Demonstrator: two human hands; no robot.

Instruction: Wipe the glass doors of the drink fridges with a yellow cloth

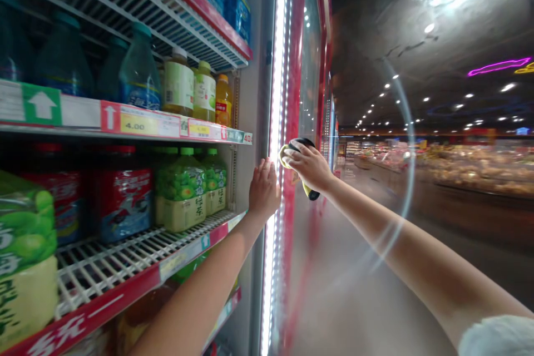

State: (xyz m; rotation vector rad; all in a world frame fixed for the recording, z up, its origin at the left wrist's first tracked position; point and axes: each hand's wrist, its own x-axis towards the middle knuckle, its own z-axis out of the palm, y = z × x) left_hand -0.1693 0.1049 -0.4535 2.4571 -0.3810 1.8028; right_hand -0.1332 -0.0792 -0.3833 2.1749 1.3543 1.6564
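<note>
My left hand [264, 186] rests with its fingers stretched out against the side frame of an upright drinks cooler, beside the bright LED strip [270, 267]. To its right, my right hand [312, 168] is wrapped round a black-and-yellow handheld tool [311, 193]. The tool's dark top shows above the knuckles and its lower end sticks out below the palm; its exact kind is not clear. Behind that hand stands the red-framed cooler front [295, 94]. Nearest my left hand on the shelves are green-tea bottles [183, 192] with green caps.
Wire shelves with red price rails [112, 303] fill the left side. They hold blue-capped bottles [141, 67], small juice bottles [204, 92], red-labelled jugs [125, 194] and a large green-tea bottle [27, 261] close by. A blurred shop aisle [354, 289] with produce displays [471, 172] lies right.
</note>
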